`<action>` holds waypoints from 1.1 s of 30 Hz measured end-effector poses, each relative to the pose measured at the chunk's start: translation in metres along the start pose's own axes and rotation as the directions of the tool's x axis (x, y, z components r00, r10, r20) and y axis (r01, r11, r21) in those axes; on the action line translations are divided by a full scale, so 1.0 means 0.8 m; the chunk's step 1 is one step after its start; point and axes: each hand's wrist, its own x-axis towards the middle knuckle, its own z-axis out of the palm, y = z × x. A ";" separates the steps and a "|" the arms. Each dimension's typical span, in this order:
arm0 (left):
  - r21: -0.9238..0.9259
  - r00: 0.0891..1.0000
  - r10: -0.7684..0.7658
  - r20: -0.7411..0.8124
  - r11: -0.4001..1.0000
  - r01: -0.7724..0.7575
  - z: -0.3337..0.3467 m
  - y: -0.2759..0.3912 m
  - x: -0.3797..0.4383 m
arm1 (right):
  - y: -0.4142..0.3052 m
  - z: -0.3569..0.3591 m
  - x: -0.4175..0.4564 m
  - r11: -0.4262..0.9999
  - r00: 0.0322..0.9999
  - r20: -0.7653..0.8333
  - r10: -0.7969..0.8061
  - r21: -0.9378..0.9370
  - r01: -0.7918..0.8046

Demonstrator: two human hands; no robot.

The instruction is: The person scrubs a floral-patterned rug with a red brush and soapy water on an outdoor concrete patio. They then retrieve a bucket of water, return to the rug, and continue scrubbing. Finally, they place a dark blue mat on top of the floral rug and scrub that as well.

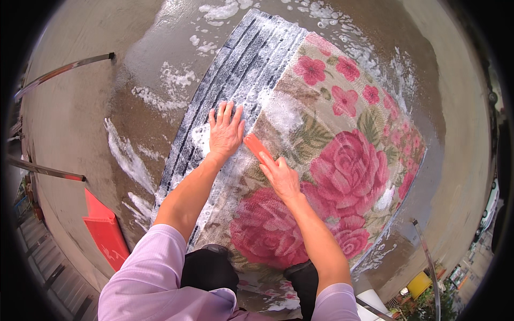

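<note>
A rug (345,102) with pink roses and a dark striped band lies on wet concrete, and white suds cover much of the band. My left hand (226,134) rests flat on the sudsy band with its fingers spread. Just right of it, my right hand (281,176) grips a red-orange brush or scrubber (257,147), whose far end lies by the border between stripes and flowers. Its underside is hidden. Both my knees are at the near part of the rug.
A red plastic object (106,236) lies on the concrete at the left. Metal bars (48,170) reach in from the left, and another bar (427,252) stands at the lower right near a yellow container (419,285). Foam streaks (128,156) mark the wet floor around the rug.
</note>
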 end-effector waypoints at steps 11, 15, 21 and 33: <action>-0.040 0.975 -0.218 0.034 0.975 0.220 0.006 0.021 0.016 | 0.302 -0.155 -0.004 0.741 0.665 -0.426 0.614 0.021 -0.671; 0.014 0.947 -0.322 -0.015 0.946 0.323 0.034 0.107 0.035 | 0.128 -0.081 0.093 0.933 0.905 -0.240 0.351 0.005 -0.360; 0.105 0.945 -0.322 0.050 0.943 0.316 0.034 0.102 0.037 | 0.132 -0.079 0.189 0.958 0.987 -0.082 -0.140 -0.264 0.114; 0.117 0.939 -0.326 0.112 0.942 0.314 0.040 0.116 0.045 | 0.127 -0.101 0.333 0.953 0.931 -0.205 0.303 0.079 -0.293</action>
